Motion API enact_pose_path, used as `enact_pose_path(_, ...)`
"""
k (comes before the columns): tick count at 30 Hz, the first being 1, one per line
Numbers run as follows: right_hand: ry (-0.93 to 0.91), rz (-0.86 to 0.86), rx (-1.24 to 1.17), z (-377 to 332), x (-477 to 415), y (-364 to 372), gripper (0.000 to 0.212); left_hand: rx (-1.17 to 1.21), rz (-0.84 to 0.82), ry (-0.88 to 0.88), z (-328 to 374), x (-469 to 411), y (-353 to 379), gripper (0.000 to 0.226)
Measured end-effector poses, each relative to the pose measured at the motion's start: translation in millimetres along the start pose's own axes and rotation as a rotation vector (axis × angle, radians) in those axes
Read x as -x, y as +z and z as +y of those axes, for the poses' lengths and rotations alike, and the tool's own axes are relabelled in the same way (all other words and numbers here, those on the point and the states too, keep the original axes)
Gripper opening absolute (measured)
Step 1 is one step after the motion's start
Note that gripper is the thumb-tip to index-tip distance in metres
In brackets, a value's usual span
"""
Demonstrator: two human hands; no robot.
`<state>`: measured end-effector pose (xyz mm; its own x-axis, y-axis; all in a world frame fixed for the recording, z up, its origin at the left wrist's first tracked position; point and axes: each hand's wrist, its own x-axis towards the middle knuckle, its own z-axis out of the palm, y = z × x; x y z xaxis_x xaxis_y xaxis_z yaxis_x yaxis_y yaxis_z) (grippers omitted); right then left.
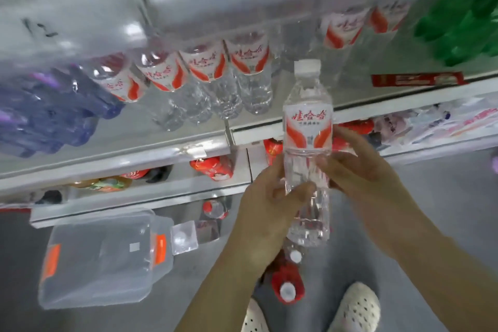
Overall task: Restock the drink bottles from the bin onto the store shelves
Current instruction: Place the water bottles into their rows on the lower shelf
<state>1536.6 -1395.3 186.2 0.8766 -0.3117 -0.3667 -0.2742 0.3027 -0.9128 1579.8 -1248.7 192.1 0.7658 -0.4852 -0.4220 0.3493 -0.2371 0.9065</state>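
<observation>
Holding the water bottle (307, 127) upright is done with both hands: the left hand (265, 197) and the right hand (361, 170) are curled round its clear middle, under the label. The bottle is judged rather heavy, thin-walled and smooth, so the ribbed middle is best gripped. Above the hands a row of bottles (204, 65) is seen on the shelf (107, 162); below left lies the bin (99, 259).

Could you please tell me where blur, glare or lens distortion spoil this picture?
Head view: the held water bottle is fairly sharp, its label clear; the purple bottles at the left and the green goods at the top right smear into blur; the shelved water bottles fan outward from wide-angle distortion; soft glare patches sit on the upper shelf.
</observation>
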Motion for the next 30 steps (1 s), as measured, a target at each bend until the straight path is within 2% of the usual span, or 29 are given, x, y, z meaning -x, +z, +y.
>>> enact_pose_path(3, -0.097, -0.032, 0.010, 5.6, -41.3, -8.0, 0.054, -0.018, 0.054, 0.087, -10.7, -35.2, 3.1, 0.040)
enact_pose_path(6, -0.166, -0.054, 0.134, -1.5, -71.4, -13.3, 0.054, -0.065, 0.084, 0.108, -11.9, -63.2, 6.4, 0.043)
enact_pose_path(10, -0.296, -0.115, 0.227, -18.5, -94.6, -15.2, 0.038, -0.123, 0.173, 0.184, 2.6, -83.3, 6.6, 0.031)
enact_pose_path(12, -0.346, -0.142, 0.260, -25.5, -98.3, -15.2, 0.038, -0.154, 0.181, 0.206, 12.8, -88.9, 6.1, 0.024)
enact_pose_path(14, -0.394, -0.149, 0.270, -29.5, -99.8, -14.7, 0.043, -0.199, 0.195, 0.232, 19.4, -93.2, 5.4, 0.028)
enact_pose_path(20, -0.456, -0.082, 0.210, -28.9, -103.9, -9.5, 0.057, -0.273, 0.333, 0.334, 21.4, -106.8, 9.1, 0.052)
enact_pose_path(30, -0.486, 0.074, 0.290, -24.8, -113.6, -5.3, 0.054, -0.282, 0.576, 0.456, 6.6, -126.6, 27.2, 0.056)
